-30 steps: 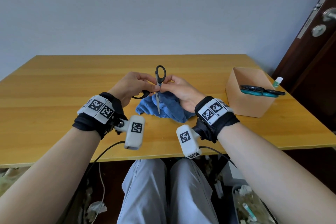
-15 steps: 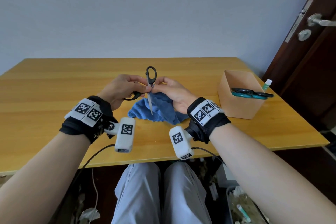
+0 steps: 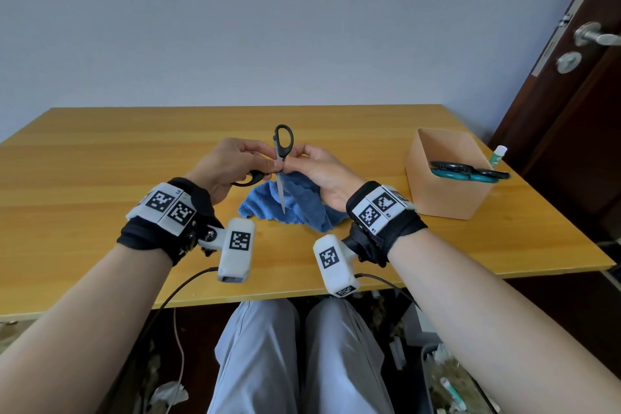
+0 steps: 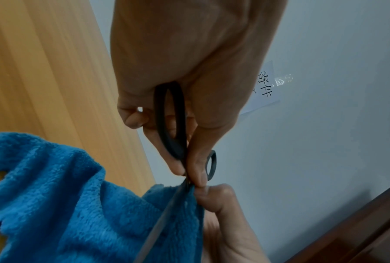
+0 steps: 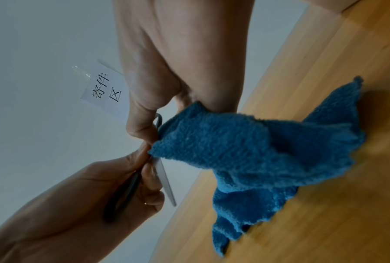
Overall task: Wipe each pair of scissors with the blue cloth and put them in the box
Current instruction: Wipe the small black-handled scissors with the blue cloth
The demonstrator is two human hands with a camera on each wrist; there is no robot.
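Black-handled scissors (image 3: 281, 158) are held spread apart above the table's middle, one handle loop up, one silver blade (image 3: 281, 193) pointing down toward me. My left hand (image 3: 235, 165) grips the lower handle loop (image 4: 170, 122), thumb and finger near the pivot. My right hand (image 3: 319, 171) pinches the blue cloth (image 3: 295, 203) against the scissors at the pivot (image 5: 154, 140); the cloth hangs down onto the table. A tan box (image 3: 447, 193) at the right holds teal-handled scissors (image 3: 467, 173).
The wooden table (image 3: 100, 178) runs left and back to a grey wall. A small white tube (image 3: 498, 155) stands behind the box near the table's right edge. A dark door (image 3: 571, 111) is at the far right.
The hands, scissors and cloth keep the same pose; my right fingers stay at the pivot. The view shifted, so the box sits further left in the picture.
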